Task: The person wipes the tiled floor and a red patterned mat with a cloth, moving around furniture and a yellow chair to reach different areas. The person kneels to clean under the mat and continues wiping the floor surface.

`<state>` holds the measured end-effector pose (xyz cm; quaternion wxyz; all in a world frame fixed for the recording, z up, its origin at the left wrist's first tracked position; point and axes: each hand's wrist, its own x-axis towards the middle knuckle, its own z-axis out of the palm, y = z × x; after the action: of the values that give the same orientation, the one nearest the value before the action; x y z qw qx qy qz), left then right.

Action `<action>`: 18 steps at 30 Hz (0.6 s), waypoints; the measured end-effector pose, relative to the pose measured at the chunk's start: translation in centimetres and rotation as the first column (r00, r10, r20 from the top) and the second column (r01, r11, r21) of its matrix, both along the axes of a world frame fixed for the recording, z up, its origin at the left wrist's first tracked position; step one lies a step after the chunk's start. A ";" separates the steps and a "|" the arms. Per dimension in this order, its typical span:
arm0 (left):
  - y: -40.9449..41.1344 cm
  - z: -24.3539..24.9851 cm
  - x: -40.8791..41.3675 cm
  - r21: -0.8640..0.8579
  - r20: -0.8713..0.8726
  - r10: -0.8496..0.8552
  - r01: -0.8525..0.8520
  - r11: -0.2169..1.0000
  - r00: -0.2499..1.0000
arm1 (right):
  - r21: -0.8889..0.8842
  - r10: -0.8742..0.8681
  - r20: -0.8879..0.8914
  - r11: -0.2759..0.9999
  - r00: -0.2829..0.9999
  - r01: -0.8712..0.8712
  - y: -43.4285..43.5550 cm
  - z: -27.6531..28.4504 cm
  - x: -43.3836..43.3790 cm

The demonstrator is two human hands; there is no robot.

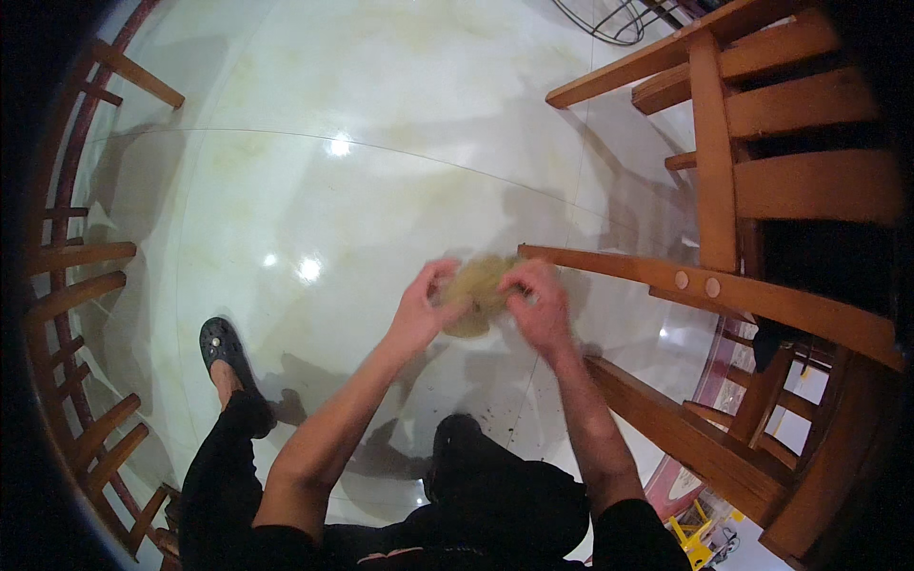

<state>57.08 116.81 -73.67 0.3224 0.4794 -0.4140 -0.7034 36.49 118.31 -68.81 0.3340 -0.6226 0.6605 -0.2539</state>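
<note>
An olive-yellow soft bundle (473, 292), perhaps a cloth, is held up between my two hands above the floor. Motion blurs it, so its exact kind and texture are hard to make out. My left hand (427, 303) grips its left side, with the thumb across the near part. On the other side, the curled fingers of my right hand (539, 303) pinch the right edge. Small dark crumbs (510, 430) lie scattered on the pale tiled floor (400, 207), between the bundle and my body.
Close on my right stands a wooden chair (714, 178), one leg reaching near my right hand. A wooden beam (685, 428) runs beside my right forearm. More wooden legs (86, 257) line the left side. A round wire rack (614, 21) stands at the far right.
</note>
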 end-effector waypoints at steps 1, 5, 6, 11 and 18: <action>-1.4 -0.2 0.2 -0.144 0.124 0.016 0.002 0.990 0.992 | -0.120 0.009 -0.157 0.992 0.988 -0.029 -2.0 -0.2 -0.3; -5.5 -1.4 -0.6 -0.252 0.224 0.262 -0.204 0.946 0.939 | 0.007 0.003 -0.616 1.000 0.788 0.002 -8.3 -1.9 -1.2; -5.7 -2.4 -0.5 -0.255 0.257 0.268 -0.202 0.946 0.929 | 0.076 0.047 -0.713 0.997 0.700 0.010 -9.4 -3.3 -1.0; -3.0 -5.9 0.7 -0.210 0.305 0.209 -0.148 0.966 0.929 | -0.124 -0.087 -0.702 0.992 0.707 -0.002 -12.6 -10.6 -1.1; -2.0 -4.4 1.9 -0.379 0.810 -0.066 0.605 0.700 0.583 | 0.052 0.114 -0.751 0.992 0.650 -0.114 -4.3 -12.6 2.8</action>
<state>58.97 114.81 -78.06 0.1126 0.4935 -0.8032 -0.3141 39.27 114.04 -81.40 0.0462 -0.7120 0.6990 0.0479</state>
